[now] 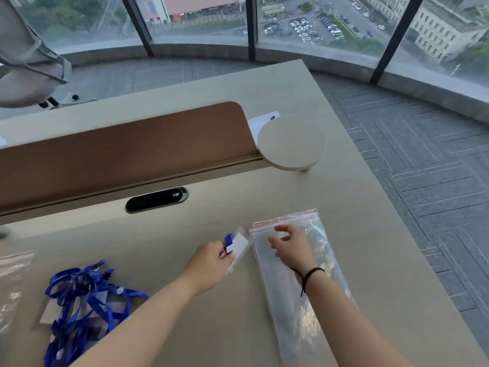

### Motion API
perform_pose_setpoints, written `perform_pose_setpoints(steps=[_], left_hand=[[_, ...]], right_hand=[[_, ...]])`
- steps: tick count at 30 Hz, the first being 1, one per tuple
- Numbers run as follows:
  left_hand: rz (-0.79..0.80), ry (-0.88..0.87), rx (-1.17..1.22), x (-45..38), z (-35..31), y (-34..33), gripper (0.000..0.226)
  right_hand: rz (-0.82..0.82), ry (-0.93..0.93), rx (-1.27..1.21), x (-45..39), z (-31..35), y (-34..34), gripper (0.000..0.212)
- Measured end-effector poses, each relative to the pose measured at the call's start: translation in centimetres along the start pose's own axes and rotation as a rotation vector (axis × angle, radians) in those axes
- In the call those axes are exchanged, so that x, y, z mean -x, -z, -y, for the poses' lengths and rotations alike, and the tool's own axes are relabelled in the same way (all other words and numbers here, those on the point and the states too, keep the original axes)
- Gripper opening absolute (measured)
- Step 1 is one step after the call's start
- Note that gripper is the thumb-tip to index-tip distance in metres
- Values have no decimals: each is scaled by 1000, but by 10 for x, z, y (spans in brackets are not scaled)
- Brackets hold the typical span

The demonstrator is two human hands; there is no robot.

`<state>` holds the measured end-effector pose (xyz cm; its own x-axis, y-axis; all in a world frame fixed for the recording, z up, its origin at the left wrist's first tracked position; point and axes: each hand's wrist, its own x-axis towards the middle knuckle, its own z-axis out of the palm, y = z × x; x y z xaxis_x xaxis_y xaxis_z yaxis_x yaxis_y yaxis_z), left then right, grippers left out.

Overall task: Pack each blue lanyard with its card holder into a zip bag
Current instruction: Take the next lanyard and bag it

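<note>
My left hand point(211, 263) grips a folded blue lanyard point(229, 241) together with its clear card holder point(239, 247), which points toward the mouth of a zip bag. That clear zip bag point(299, 308), with a red strip at its top edge, lies flat on the desk under my right hand point(289, 246). The right hand hovers over the bag's upper end with loosely curled fingers and holds nothing. A tangled pile of blue lanyards with card holders point(82, 300) lies at the lower left.
Another zip bag point(12, 282) lies at the far left edge. A brown divider panel point(127, 152) runs along the back of the desk point(185, 327), with a black cable slot point(156, 200) below it and a round raised shelf point(291, 144) at right. The desk's right edge drops to carpet.
</note>
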<state>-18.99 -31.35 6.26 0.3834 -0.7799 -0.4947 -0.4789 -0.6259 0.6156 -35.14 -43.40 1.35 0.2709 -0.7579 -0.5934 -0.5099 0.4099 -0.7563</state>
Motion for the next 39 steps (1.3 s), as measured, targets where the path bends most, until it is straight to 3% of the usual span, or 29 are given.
perform_pose_setpoints(steps=[7, 12, 22, 28, 32, 39], left_hand=[[49, 250, 570, -33, -2, -7, 22], [74, 293, 769, -47, -8, -13, 18], [29, 379, 827, -62, 1, -24, 30], [74, 356, 841, -60, 2, -24, 24], [60, 353, 849, -59, 3, -26, 25], [-47, 363, 858, -61, 1, -29, 20]], right_hand=[[0, 130, 565, -54, -4, 27, 52], [0, 182, 809, -72, -3, 29, 52], [-115, 351, 860, -89, -24, 24, 30], [-195, 456, 836, -90, -33, 24, 21], [-256, 517, 810, -89, -37, 23, 2], [-245, 560, 815, -90, -36, 24, 6]])
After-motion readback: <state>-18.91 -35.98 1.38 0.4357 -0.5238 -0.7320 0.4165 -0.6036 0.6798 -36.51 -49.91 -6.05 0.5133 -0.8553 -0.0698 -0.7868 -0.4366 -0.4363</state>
